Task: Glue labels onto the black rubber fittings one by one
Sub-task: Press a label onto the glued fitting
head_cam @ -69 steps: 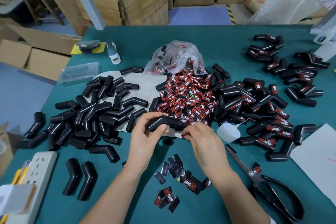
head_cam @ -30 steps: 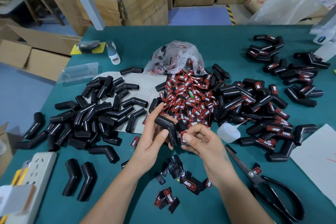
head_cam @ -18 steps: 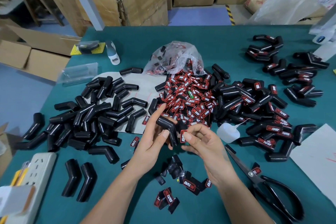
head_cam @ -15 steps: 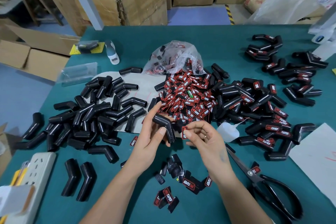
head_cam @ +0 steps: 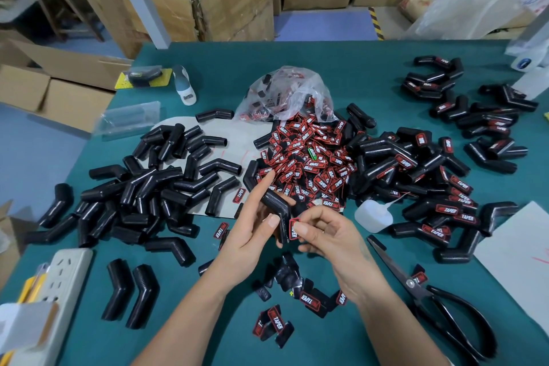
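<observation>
Left hand [head_cam: 252,232] grips bent, ribbed black fitting [head_cam: 277,211], lower leg pointing down toward viewer; right hand [head_cam: 326,235] pinches red-bordered label [head_cam: 292,228] against it.

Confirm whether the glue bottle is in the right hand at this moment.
No: the glue bottle lies on the table beside the right hand, which pinches a red label against the fitting held by the left hand.

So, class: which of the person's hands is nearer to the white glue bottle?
Right. The right hand sits just left of the glue bottle, pinching a label; the left hand is farther left, holding a black fitting.
</observation>
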Demonstrator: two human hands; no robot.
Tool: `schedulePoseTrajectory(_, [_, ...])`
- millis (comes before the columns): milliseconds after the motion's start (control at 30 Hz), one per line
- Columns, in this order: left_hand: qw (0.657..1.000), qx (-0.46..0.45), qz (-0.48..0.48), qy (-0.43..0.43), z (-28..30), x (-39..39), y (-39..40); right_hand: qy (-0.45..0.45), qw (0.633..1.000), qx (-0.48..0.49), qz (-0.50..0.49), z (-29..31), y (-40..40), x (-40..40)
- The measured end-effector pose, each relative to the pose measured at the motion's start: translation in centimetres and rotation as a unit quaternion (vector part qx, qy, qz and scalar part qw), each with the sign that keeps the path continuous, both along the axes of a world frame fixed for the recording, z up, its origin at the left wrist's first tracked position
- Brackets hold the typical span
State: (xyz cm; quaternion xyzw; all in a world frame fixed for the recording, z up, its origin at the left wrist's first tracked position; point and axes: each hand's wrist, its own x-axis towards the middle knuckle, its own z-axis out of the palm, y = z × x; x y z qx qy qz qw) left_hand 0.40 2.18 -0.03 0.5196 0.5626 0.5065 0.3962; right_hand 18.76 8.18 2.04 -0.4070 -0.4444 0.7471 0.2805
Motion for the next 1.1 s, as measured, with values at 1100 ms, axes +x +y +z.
schedulePoseTrajectory(1100, [0.999, -0.007, -0.008, 0.035, 0.38, 0.38, -0.28, -0.028, 0.995, 0.095, -0.022, -0.46, -0.3, -0.2])
